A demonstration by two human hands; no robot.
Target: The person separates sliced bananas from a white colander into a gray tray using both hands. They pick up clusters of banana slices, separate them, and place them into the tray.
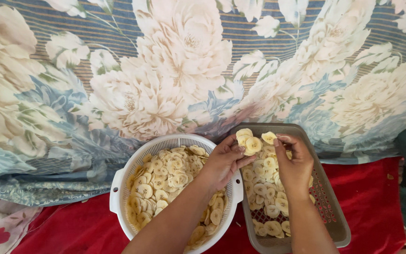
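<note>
Banana slices (252,143): thin, light, likely brittle; best pinched at the rims. Left hand (224,162) fingers closed on several, over the grey tray's (337,221) far end. Right hand (294,164) pinches one slice. White colander (118,188), left, holds more.

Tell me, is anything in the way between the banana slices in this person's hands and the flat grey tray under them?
Nothing visible is. The left hand holds a few banana slices and the right hand pinches one, both directly above the grey tray. Only slices already laid on the tray lie beneath. The white colander sits off to the side.
</note>
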